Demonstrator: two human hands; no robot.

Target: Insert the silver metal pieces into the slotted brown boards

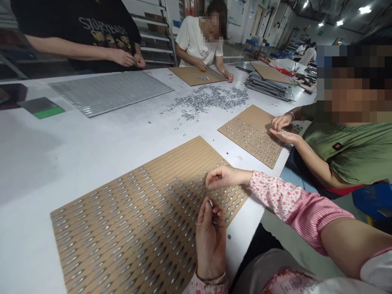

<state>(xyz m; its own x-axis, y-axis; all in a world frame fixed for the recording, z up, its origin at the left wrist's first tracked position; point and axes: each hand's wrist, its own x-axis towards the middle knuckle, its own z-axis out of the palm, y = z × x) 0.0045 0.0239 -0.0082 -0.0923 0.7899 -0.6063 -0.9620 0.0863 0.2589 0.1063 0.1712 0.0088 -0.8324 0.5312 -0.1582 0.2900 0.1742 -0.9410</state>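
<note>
Metal pieces point(211, 203) are being cupped in the half-closed left hand point(210, 245); the pinched right hand point(225, 177), hold unclear, is being held close to the slotted cardboard sheet point(180, 153)

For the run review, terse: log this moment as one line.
tan cardboard board: rows of silver oval pieces | left hand: holds small silver metal pieces | right hand: fingers pinched above it

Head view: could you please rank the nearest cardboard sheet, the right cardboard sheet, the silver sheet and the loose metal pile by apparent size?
Nearest cardboard sheet, helped by closeness to the camera.
Silver sheet and right cardboard sheet, too alike to rank.
Loose metal pile.
</note>
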